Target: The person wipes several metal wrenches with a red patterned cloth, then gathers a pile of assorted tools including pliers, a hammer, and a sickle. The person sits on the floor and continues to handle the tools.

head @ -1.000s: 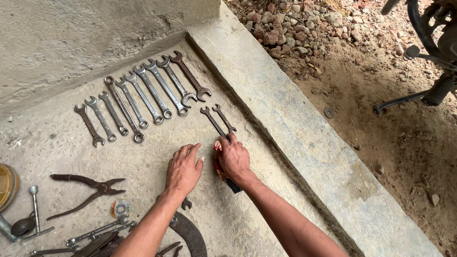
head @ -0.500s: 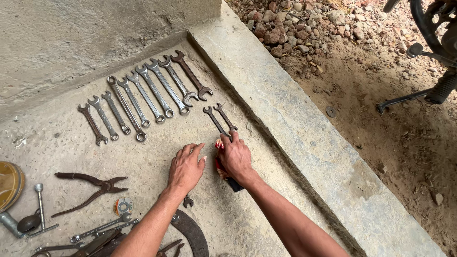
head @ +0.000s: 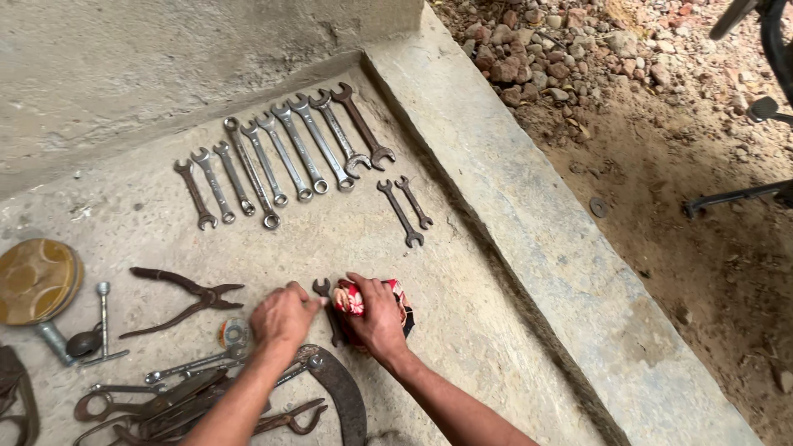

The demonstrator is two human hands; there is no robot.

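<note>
My right hand (head: 376, 318) sits low in the centre of the frame, fingers curled down over a red patterned cloth (head: 363, 299) on the concrete floor (head: 462, 314). My left hand (head: 282, 315) is just left of it, fingers bunched together, tips touching a small wrench (head: 329, 310) that lies against the cloth. Two short spanners (head: 406, 211) lie above, apart from my hands. A row of spanners (head: 281, 157) fills the upper middle. Pliers (head: 186, 299) rest at left.

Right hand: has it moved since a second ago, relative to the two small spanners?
Yes. The right hand has drawn back toward the person, away from the two small spanners it was almost touching.
</note>
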